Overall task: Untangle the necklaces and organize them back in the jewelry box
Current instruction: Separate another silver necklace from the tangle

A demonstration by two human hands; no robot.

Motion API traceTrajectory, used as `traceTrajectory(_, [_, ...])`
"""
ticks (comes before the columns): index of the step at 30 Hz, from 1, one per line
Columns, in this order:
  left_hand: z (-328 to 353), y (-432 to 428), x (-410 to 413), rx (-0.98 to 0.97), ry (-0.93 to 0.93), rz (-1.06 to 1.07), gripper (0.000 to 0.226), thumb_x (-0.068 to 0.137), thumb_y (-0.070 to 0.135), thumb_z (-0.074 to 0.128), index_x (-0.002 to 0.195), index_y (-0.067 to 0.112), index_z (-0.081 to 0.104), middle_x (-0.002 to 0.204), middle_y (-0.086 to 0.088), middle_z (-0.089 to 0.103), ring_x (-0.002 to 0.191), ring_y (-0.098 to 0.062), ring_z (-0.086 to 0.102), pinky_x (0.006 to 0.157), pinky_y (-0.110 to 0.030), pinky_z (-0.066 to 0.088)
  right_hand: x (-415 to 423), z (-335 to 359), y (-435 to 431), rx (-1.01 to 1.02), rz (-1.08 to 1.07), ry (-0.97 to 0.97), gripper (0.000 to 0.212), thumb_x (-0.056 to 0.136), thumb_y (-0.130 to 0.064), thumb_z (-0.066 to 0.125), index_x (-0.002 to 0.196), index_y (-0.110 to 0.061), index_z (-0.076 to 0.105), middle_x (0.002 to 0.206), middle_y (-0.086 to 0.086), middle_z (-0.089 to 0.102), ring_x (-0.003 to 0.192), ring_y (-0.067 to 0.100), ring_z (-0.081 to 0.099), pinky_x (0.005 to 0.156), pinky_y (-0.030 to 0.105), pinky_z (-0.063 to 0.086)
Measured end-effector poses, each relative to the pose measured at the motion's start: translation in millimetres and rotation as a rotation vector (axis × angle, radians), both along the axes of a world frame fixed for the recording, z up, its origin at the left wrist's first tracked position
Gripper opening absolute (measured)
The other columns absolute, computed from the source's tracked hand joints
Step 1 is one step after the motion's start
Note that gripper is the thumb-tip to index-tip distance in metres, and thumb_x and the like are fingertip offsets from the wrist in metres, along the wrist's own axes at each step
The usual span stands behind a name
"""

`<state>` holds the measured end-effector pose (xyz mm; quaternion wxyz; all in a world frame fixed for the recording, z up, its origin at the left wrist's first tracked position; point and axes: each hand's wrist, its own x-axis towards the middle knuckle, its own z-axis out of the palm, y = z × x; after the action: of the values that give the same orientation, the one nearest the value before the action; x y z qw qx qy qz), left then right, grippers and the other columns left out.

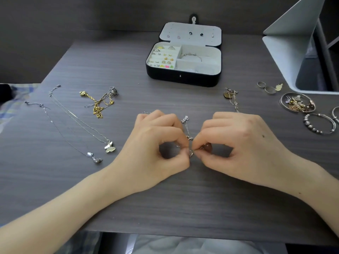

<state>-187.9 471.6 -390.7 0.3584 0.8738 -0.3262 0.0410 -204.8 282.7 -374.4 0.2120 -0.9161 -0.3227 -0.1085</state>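
Observation:
My left hand [157, 142] and my right hand [236, 142] meet at the table's middle, both pinching a thin silver necklace [188, 132] with a small knot between the fingertips. A reddish pendant [208, 147] shows under my right fingers. The open black jewelry box [183, 77] stands at the back centre, with rings, earrings and a bangle in its white compartments. To the left lie two straightened silver necklaces, one with a butterfly pendant [109, 147] and one with a grey pendant [95, 158]. A tangle of gold and silver chains [100, 103] lies behind them.
Another chain with a heart pendant [230, 97] lies right of centre. At the far right are rings [266, 87], a small dish of charms [297, 102] and beaded bracelets [319, 123]. A white stand [286, 52] occupies the back right corner. The table's front edge runs below my forearms.

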Motion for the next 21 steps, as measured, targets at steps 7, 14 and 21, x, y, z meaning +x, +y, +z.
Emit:
traceTrajectory(7, [2.1,2.5,0.8,-0.079,0.135,0.028,0.012,0.070,0.038,0.053,0.061,0.033,0.057,0.082,0.008,0.057,0.078,-0.007,0.049,0.084,-0.022,0.031,0.5,4.4,-4.7,0.108,-0.047,0.142,0.008,0.075,-0.027,0.062,0.070,-0.028,0.068,0.061,-0.020,0.051,0.057,-0.002,0.044,0.055,0.020,0.038])
traceTrajectory(14, [1.0,4.4,3.5,-0.137,0.208,0.048,0.018,0.068,0.043,0.053,0.074,0.028,0.062,0.081,0.011,0.058,0.080,-0.012,0.052,0.077,-0.022,0.031,1.3,4.6,-9.7,0.305,-0.104,0.363,0.005,0.073,-0.026,0.065,0.069,-0.025,0.068,0.054,-0.008,0.057,0.051,0.018,0.050,0.053,0.020,0.039])
traceTrajectory(21, [1.3,6.2,3.1,-0.220,0.268,0.001,0.012,0.071,0.036,0.056,0.070,0.026,0.062,0.081,0.014,0.065,0.079,-0.008,0.058,0.074,-0.018,0.039,3.8,4.5,-10.3,0.397,-0.083,0.488,0.005,0.075,-0.026,0.064,0.076,-0.022,0.067,0.052,0.000,0.052,0.048,0.016,0.043,0.050,0.018,0.036])
